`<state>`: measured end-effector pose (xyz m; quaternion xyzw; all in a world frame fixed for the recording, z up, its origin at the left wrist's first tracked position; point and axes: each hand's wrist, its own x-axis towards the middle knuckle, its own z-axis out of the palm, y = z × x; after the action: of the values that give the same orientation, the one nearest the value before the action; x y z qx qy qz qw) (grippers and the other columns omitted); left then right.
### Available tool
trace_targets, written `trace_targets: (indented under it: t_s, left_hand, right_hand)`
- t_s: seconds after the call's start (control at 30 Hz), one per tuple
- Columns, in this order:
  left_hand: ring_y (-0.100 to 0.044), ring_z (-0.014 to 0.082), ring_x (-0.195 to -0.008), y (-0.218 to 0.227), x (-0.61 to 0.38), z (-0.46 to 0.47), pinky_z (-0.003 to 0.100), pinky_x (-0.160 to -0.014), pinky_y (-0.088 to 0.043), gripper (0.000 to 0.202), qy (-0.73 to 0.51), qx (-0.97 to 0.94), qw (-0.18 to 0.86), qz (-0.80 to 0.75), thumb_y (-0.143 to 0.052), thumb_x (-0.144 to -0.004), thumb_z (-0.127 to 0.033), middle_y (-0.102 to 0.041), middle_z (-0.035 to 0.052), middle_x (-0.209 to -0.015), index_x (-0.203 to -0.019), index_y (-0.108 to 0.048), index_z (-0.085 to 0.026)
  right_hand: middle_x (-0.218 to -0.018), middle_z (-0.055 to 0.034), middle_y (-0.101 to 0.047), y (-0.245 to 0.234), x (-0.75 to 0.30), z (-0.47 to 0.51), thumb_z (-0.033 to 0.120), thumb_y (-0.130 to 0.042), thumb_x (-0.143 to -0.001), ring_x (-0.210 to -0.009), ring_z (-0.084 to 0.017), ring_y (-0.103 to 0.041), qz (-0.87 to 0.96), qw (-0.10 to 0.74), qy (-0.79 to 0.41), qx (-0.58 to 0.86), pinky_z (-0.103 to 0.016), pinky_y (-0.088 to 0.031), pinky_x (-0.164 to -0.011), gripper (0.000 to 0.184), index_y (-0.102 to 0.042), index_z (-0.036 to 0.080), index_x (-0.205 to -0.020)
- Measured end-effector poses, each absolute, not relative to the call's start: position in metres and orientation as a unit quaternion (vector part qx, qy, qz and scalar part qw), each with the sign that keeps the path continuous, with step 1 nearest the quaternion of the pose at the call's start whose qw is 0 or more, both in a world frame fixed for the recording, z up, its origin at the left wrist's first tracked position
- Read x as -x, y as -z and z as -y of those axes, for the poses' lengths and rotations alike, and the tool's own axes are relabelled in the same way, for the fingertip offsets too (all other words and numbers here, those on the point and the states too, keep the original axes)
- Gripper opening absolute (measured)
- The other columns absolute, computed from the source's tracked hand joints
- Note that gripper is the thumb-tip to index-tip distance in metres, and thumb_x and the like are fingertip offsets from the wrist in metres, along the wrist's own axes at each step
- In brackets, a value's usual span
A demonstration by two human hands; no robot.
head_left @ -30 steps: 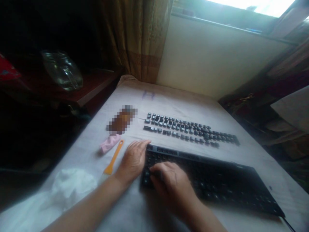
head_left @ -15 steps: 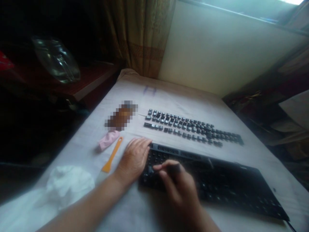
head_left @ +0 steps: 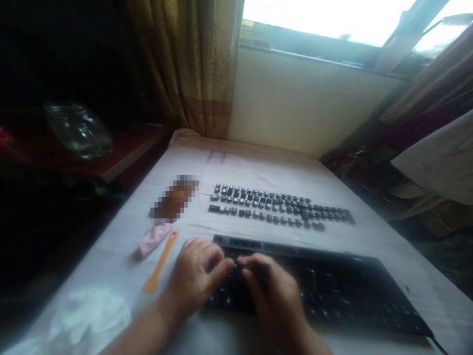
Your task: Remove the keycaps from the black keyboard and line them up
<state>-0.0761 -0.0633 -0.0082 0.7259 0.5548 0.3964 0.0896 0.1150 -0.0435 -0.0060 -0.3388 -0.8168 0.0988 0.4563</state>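
Observation:
A black keyboard [head_left: 332,291] with its keycaps taken off lies on the white-covered table in front of me. My left hand [head_left: 195,276] rests on the keyboard's left end, fingers curled, thumb and forefinger pinched toward my right hand. My right hand [head_left: 275,296] is closed over the same spot and grips a small dark tool [head_left: 263,269] between thumb and fingers. The fingertips of both hands nearly meet over the left keys. What the left fingers pinch is hidden. Several loose black keycaps [head_left: 277,207] lie in rows beyond the keyboard.
Left of my hands lie an orange plastic pry tool [head_left: 159,262], a pink cloth [head_left: 151,239] and a blurred brown item [head_left: 173,199]. A crumpled white cloth [head_left: 88,315] sits at the near left. A glass jar [head_left: 79,130] stands on a dark side shelf; the curtain and window wall are behind.
My left hand has gone from lying flat at the keyboard's corner to curling its fingers and pinching toward the right hand. The right hand has moved a little left to meet it. The view has tilted up.

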Motion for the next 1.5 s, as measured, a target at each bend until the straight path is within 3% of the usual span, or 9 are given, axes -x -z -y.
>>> trace_targets:
  t_s: [0.27, 0.47, 0.6, 0.83, 1.17, 1.5]
  left_hand:
    - [-0.061, 0.0168, -0.066, 0.003, 0.069, 0.066, 0.027, -0.064, -0.044, 0.025, -0.381, -0.712, 0.104, -0.581, -0.061, -0.085, -0.028, -0.064, -0.0016, -0.063, -0.062, -0.058, -0.02]
    - [-0.064, 0.0178, -0.068, -0.008, 0.076, 0.06, 0.028, -0.066, -0.047, 0.03, -0.337, -0.664, 0.157, -0.649, -0.052, -0.088, -0.036, -0.067, -0.0004, -0.066, -0.063, -0.061, -0.022]
    - [-0.066, 0.0185, -0.079, -0.025, 0.094, 0.04, 0.027, -0.073, -0.046, 0.034, -0.222, -0.655, 0.132, -0.71, -0.046, -0.093, -0.038, -0.072, 0.0013, -0.077, -0.07, -0.065, -0.023]
    - [-0.069, 0.0227, -0.077, -0.02, 0.113, -0.011, 0.028, -0.064, -0.039, 0.032, -0.123, -0.64, 0.099, -0.752, -0.045, -0.094, -0.035, -0.075, 0.0059, -0.079, -0.076, -0.068, -0.021]
    - [-0.071, 0.0235, -0.079, -0.015, 0.11, -0.022, 0.029, -0.065, -0.042, 0.034, -0.057, -0.661, 0.079, -0.744, -0.043, -0.095, -0.035, -0.076, 0.0074, -0.083, -0.073, -0.065, -0.022]
    - [-0.07, 0.0268, -0.082, -0.012, 0.113, -0.026, 0.03, -0.068, -0.044, 0.036, -0.023, -0.657, 0.068, -0.75, -0.04, -0.094, -0.039, -0.075, 0.0119, -0.085, -0.076, -0.066, -0.02]
  right_hand:
    - [-0.078, -0.0053, -0.077, -0.005, -0.109, 0.038, 0.025, -0.045, -0.102, -0.068, -0.014, -0.075, 0.827, 0.49, -0.005, 0.275, -0.019, -0.061, -0.066, 0.019, -0.063, 0.017, -0.101]
    - [-0.081, -0.0059, -0.078, 0.0, -0.115, 0.033, 0.028, -0.042, -0.103, -0.07, -0.016, -0.076, 0.815, 0.484, 0.026, 0.317, -0.022, -0.062, -0.067, 0.023, -0.063, 0.018, -0.1]
    - [-0.083, -0.0062, -0.078, 0.003, -0.127, 0.032, 0.027, -0.045, -0.102, -0.071, -0.016, -0.077, 0.807, 0.478, 0.033, 0.344, -0.022, -0.063, -0.067, 0.02, -0.062, 0.018, -0.101]
    - [-0.08, -0.0053, -0.079, 0.005, -0.143, 0.039, 0.025, -0.048, -0.099, -0.067, -0.016, -0.077, 0.836, 0.451, 0.005, 0.313, -0.019, -0.061, -0.061, 0.015, -0.061, 0.02, -0.103]
    - [-0.088, -0.0046, -0.078, 0.014, -0.149, 0.039, 0.023, -0.056, -0.094, -0.075, -0.017, -0.077, 0.809, 0.47, -0.084, 0.344, -0.019, -0.062, -0.07, 0.014, -0.064, 0.021, -0.105]
    - [-0.081, -0.0012, -0.077, -0.003, -0.145, 0.049, 0.019, -0.062, -0.086, -0.072, -0.016, -0.075, 0.726, 0.457, -0.284, 0.429, -0.019, -0.058, -0.063, 0.007, -0.066, 0.022, -0.091]
